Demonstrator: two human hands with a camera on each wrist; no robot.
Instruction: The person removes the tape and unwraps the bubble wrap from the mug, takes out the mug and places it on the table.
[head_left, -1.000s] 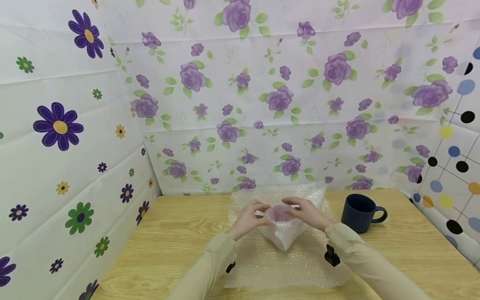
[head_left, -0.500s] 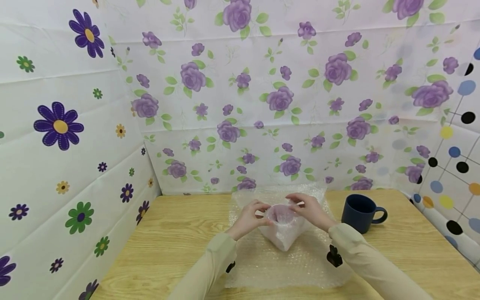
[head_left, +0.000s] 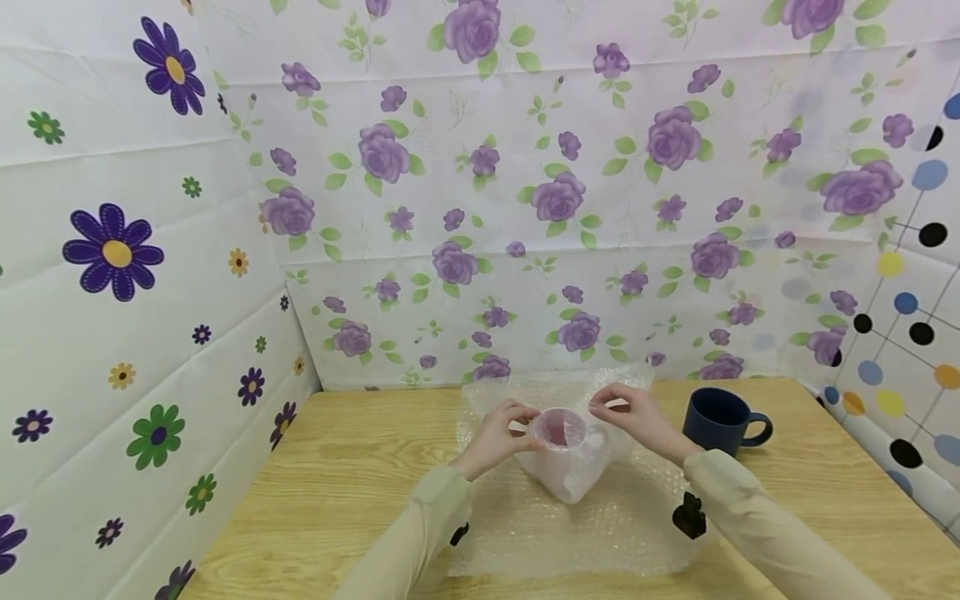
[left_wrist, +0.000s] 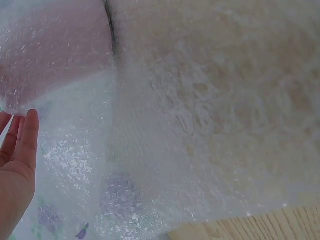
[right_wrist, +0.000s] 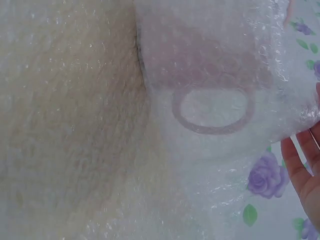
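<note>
A pink mug (head_left: 551, 432) stands at the middle of the table, loosely wrapped in clear bubble wrap (head_left: 525, 533). Its round opening faces up in the head view, and its looped handle (right_wrist: 178, 111) shows through the wrap in the right wrist view. My left hand (head_left: 497, 435) grips the mug near its rim from the left, over the wrap. To the right of the mug, apart from its rim, my right hand (head_left: 637, 421) pinches a part of the bubble wrap between thumb and fingers. The mug's lower body is blurred by the wrap layers.
A dark blue mug (head_left: 718, 421) stands uncovered at the right, close to my right forearm. The bubble wrap sheet spreads over the middle of the wooden table (head_left: 345, 492). Flowered cloth (head_left: 420, 208) hangs behind and at the left, dotted cloth (head_left: 911, 350) at the right.
My right hand has moved off the pink mug's rim to the right, drawing bubble wrap outward. The mug's opening shows more plainly. My left hand stays in place.
</note>
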